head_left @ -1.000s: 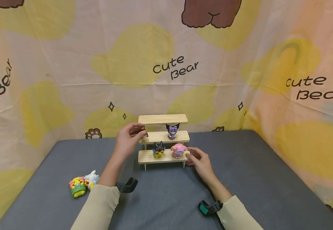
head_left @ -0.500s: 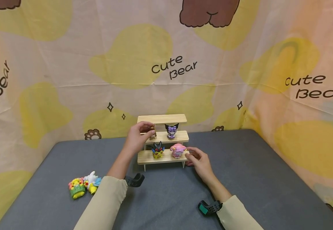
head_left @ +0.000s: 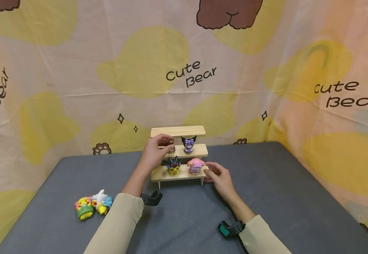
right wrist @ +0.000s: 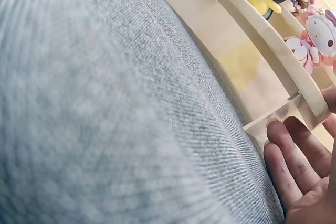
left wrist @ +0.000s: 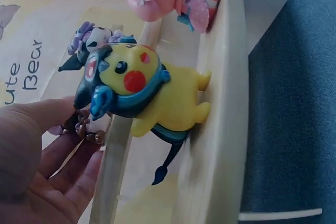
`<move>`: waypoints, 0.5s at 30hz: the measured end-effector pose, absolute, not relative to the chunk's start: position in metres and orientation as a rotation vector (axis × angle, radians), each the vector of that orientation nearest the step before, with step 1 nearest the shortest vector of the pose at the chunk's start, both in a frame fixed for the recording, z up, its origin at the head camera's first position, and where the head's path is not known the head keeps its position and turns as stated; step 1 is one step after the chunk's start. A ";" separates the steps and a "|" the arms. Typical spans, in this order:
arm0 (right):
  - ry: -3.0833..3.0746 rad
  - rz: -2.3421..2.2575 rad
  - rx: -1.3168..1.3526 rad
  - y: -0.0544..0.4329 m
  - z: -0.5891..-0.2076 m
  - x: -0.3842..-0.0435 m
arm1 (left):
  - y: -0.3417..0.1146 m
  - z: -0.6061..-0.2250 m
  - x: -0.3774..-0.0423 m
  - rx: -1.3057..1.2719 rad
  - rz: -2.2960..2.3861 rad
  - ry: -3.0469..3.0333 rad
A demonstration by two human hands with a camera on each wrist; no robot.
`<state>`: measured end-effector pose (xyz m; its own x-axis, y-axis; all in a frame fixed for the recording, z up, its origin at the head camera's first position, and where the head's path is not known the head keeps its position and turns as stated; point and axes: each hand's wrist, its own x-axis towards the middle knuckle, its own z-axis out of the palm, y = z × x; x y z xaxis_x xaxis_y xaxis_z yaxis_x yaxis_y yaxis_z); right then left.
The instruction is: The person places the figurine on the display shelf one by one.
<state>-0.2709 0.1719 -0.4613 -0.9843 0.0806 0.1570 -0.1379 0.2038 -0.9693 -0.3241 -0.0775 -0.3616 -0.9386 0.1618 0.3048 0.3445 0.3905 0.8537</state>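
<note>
My left hand (head_left: 153,154) pinches a small brown figurine (head_left: 172,141) at the left part of the middle tier of a wooden step shelf (head_left: 178,131). In the left wrist view that figurine (left wrist: 95,127) is partly hidden by the thumb and the yellow figurine. Right of it stands a purple-and-black figurine (head_left: 188,145). On the bottom tier are a yellow figurine with a dark hood (head_left: 173,166) and a pink figurine (head_left: 195,165). My right hand (head_left: 221,179) holds the bottom tier's right end, thumb at the board and fingers (right wrist: 299,161) beside the shelf's leg.
Two more figurines lie close together on the grey tabletop (head_left: 266,197) at the left: a green-and-yellow one (head_left: 84,208) and a white, blue and yellow one (head_left: 102,201). A printed cloth backdrop (head_left: 133,77) hangs behind the table.
My left hand has moved right with the brown figurine, from the shelf's left edge to the middle tier nearer the purple-and-black figurine. My right hand stays at the shelf's end.
</note>
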 end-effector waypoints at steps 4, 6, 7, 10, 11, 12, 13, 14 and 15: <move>-2.294 1.879 0.057 0.171 -0.461 -0.271 | -0.078 -0.365 -0.325 -0.466 -1.571 -2.491; -2.290 1.883 0.055 0.171 -0.462 -0.272 | -0.078 -0.366 -0.325 -0.471 -1.575 -2.488; -2.291 1.884 0.052 0.171 -0.462 -0.272 | -0.078 -0.366 -0.324 -0.473 -1.579 -2.484; -2.294 1.887 0.046 0.171 -0.461 -0.272 | -0.079 -0.366 -0.323 -0.464 -1.586 -2.485; -2.295 1.886 0.042 0.172 -0.461 -0.272 | -0.079 -0.366 -0.322 -0.459 -1.586 -2.488; -2.294 1.887 0.041 0.172 -0.461 -0.272 | -0.079 -0.365 -0.322 -0.451 -1.589 -2.492; -2.295 1.886 0.041 0.172 -0.461 -0.272 | -0.079 -0.365 -0.322 -0.448 -1.584 -2.497; -2.296 1.886 0.041 0.171 -0.460 -0.271 | -0.079 -0.365 -0.321 -0.441 -1.585 -2.499; -2.296 1.886 0.041 0.171 -0.460 -0.271 | -0.079 -0.364 -0.321 -0.436 -1.583 -2.502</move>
